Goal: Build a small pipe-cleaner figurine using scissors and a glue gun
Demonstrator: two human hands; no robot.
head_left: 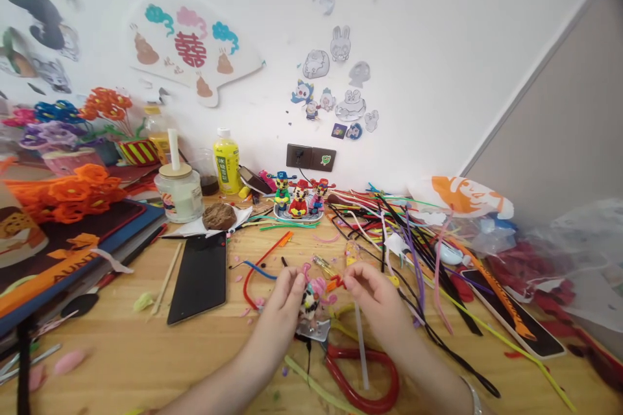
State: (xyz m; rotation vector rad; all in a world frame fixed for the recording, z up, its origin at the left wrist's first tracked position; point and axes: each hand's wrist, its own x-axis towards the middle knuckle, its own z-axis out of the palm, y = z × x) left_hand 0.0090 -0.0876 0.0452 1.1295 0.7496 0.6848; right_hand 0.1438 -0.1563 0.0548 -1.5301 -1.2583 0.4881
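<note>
Just below the middle of the head view, my left hand [287, 301] pinches the side of a small pink, black and white figure [311, 301]. The figure stands upright over a small silvery base [315, 329]. To its right, my right hand [372, 295] is closed on a small red and orange piece [335, 283], held close to the figure but its contact with it is unclear. Red-handled scissors [365, 379] lie below the hands, and a translucent stick [361, 347] crosses them.
Three figures stand on a small tray [296, 215] at the back. Colourful pipe cleaners [413, 253] spread over the right side. A black phone [199, 279], a candle jar [179, 198] and a yellow bottle [226, 165] are at left, beside orange flowers [73, 194].
</note>
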